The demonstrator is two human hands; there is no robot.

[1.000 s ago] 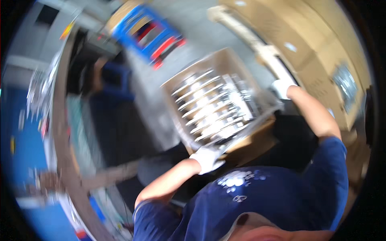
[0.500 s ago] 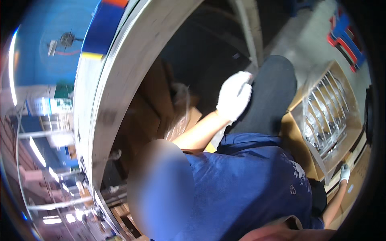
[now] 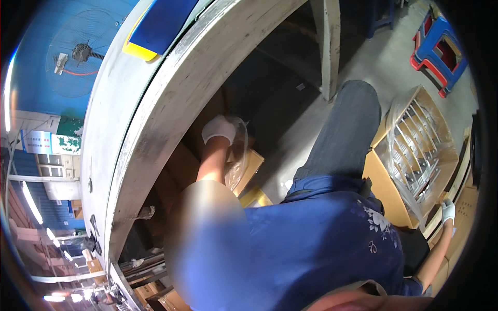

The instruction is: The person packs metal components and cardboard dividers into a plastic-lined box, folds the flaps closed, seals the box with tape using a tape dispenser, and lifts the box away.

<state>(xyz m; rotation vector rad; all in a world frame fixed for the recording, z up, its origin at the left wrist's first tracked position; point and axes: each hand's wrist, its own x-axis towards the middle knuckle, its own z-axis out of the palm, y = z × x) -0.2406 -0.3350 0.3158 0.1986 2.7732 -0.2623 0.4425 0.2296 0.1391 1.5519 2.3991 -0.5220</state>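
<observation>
My left hand (image 3: 218,129), in a white glove, reaches under the table beside a clear plastic bag (image 3: 239,142). The bag stands up out of a cardboard box (image 3: 252,165). The back of the hand faces me and its fingers are hidden, so its grip does not show. Far to the right, my gloved right hand (image 3: 448,211) is at a pale wooden slat (image 3: 459,193) next to an open carton (image 3: 386,181). Its fingers are too small to read. Inside that carton, lined with clear plastic, shiny metal parts (image 3: 415,155) stand in rows between cardboard dividers.
A worn pale table edge (image 3: 155,103) curves along my left, with a blue and yellow bin (image 3: 161,31) on top. A table leg (image 3: 330,57) stands ahead. Blue and red stools (image 3: 441,54) are at the far right. More cardboard (image 3: 461,217) lies right of the slats.
My left hand has moved left and down from beside my knee to the plastic bag under the table. The right hand stays by the carton. The view has shifted slightly.
</observation>
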